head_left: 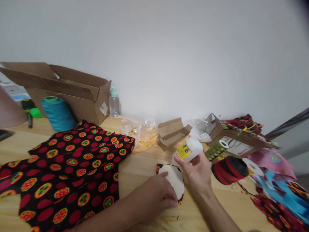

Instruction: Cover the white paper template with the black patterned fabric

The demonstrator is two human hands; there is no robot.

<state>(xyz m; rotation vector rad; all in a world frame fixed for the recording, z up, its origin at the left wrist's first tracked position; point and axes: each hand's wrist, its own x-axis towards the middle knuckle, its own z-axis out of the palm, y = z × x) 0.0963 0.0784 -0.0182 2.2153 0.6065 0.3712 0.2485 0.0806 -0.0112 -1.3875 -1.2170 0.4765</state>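
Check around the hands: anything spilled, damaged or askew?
Nothing stands out. The white bottle is tipped nozzle-down, but the right hand holds it at the white cutout, which the left hand presses flat. No spill shows on the table.

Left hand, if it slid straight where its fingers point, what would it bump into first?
Most likely the right hand, which holds a white bottle. The left hand points rightward across the white cutout it presses on, and the right hand sits just beyond that, though depth is unclear.

No text readable, yellow label (pixel 183 150) on white bottle (pixel 196 146) blurred, white label (pixel 238 147) on cardboard box (pixel 253 139) illegible
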